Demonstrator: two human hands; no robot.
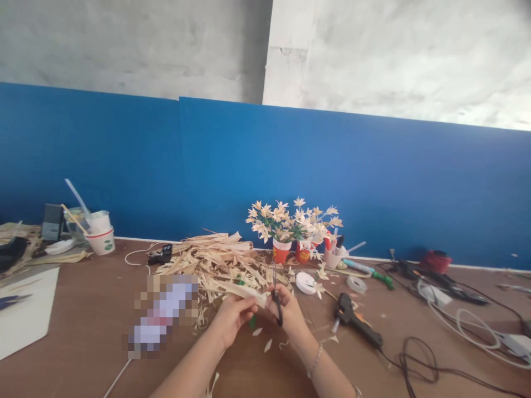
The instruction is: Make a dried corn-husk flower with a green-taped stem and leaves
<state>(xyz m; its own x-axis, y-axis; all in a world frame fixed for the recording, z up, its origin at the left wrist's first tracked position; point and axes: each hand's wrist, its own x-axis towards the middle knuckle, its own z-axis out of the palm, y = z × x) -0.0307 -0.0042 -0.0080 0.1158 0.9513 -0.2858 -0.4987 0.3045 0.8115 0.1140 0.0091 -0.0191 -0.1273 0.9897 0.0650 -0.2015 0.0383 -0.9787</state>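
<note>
My left hand (236, 316) pinches a pale strip of dried husk (244, 291) between thumb and fingers. Black-handled scissors (277, 304) are in my right hand (287, 310), their blades pointing up and away beside the strip's right end. Whether the blades touch the strip cannot be made out. Behind my hands lies a loose heap of dried husk strips (219, 254). Small cut petal pieces (268, 345) rest on the brown table (249, 376) just below my hands. Pale flowers (282, 218) stand in red cups (281, 253) beyond the scissors.
A black glue gun (357, 323) with its cable lies to the right, near white tape rolls (306, 282). Cables (464, 326) spread over the far right. At left are a blurred-out object (164, 315), a white cup (100, 241) and a white sheet (29, 309). A blue partition (207, 166) stands behind.
</note>
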